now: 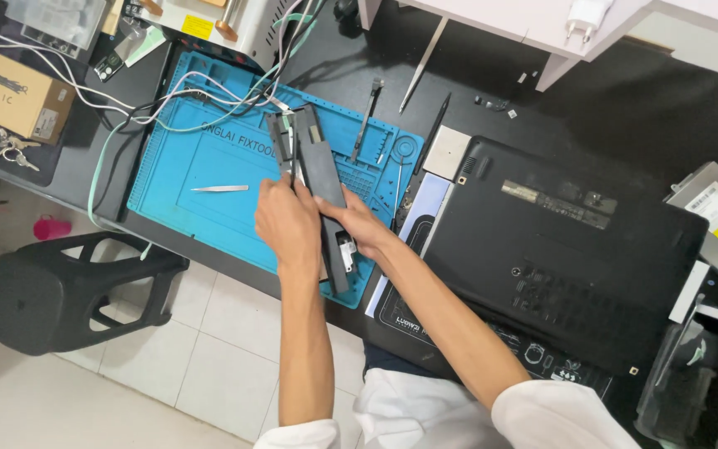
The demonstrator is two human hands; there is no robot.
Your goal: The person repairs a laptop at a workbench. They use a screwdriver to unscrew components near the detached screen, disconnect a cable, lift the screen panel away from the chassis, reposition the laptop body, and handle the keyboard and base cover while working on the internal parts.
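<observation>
Both hands close on a long dark laptop battery (319, 179) held over the blue repair mat (209, 162). The left hand (286, 223) wraps its near end; the right hand (357, 224) pinches its edge, fingers shut on it. It looks stiff, fairly light and breakable, best held along its long sides. Tweezers (219, 189) lie on the mat; an upturned laptop (558, 241) sits just beside it on the tabletop.

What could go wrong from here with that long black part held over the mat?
1. Both hands, left hand and right hand, grip the long black part at its near half; the far end overhangs and could likely twist or slip.
2. The cables lie close to its far end and might snag.
3. The tweezers lie loose on the blue mat; an elbow sweep could knock them off.
</observation>
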